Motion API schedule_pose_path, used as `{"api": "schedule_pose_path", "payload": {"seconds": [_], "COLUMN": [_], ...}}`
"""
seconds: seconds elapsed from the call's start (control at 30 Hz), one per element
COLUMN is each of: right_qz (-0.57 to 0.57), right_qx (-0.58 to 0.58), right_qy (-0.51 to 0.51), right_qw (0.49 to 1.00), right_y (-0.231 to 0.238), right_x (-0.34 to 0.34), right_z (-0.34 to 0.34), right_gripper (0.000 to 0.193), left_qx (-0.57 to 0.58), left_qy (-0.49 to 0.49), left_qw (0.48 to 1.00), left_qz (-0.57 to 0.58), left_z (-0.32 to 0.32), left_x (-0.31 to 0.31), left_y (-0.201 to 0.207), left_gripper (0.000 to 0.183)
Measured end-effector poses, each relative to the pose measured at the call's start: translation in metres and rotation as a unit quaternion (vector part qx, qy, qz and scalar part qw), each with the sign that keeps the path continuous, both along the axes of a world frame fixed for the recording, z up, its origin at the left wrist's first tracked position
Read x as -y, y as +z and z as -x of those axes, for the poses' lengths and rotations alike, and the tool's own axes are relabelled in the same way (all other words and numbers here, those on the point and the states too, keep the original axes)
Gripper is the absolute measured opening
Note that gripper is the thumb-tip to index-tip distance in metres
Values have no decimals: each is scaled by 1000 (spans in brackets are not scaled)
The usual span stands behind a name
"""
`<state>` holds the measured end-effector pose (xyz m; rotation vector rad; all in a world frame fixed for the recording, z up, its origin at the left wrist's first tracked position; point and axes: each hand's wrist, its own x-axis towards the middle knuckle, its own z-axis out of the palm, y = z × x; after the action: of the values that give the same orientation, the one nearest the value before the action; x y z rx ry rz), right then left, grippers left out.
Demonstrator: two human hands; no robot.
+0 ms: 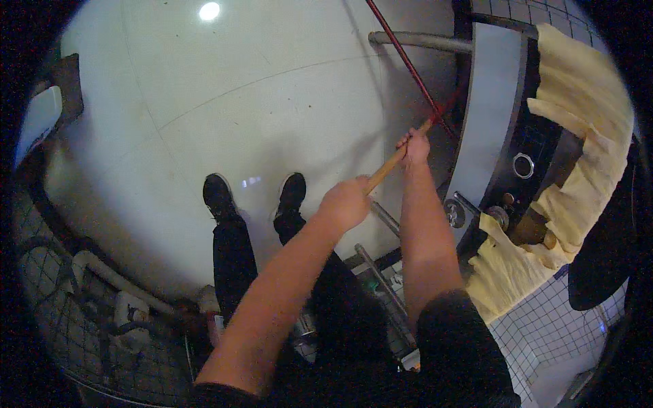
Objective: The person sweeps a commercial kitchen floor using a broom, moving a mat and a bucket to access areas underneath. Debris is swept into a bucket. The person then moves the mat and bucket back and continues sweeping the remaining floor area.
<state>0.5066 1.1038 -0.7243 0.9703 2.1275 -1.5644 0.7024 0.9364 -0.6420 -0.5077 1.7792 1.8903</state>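
My left hand point(343, 204) and my right hand point(416, 146) are both closed around a light wooden handle point(386, 168), which slants up and to the right. The left hand grips it lower and nearer to me; the right is farther along. Past my right hand, the handle's far end meets something red and dim, and I cannot make out the tool's head. A thin dark-red pole point(407, 58) crosses close to that end, running up and away; whether the two touch is unclear.
At right stands a metal-fronted stove point(486, 102) with a round knob point(522, 165) and a ragged yellowish cover point(585, 68). A pipe point(422, 41) juts from its far side. Metal bars point(384, 285) lie low beside my legs. Pale floor point(238, 115) spreads ahead; a white object point(42, 115) stands far left.
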Motion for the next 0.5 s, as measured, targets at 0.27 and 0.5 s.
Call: {"api": "schedule_pose_path", "payload": {"seconds": [0.27, 0.5], "right_qz": [-106, 134], "right_qx": [191, 379], "right_qy": [95, 106], "right_qw": [971, 909], "right_y": [38, 222], "right_x": [79, 183], "right_z": [-158, -365], "right_gripper": [29, 44], "left_qx": [219, 383], "left_qy": [-8, 41], "left_qw": [975, 915], "left_qz": [21, 122], "left_z": [-161, -291], "left_x": [53, 146], "left_y": [91, 352], "left_gripper": [45, 45]}}
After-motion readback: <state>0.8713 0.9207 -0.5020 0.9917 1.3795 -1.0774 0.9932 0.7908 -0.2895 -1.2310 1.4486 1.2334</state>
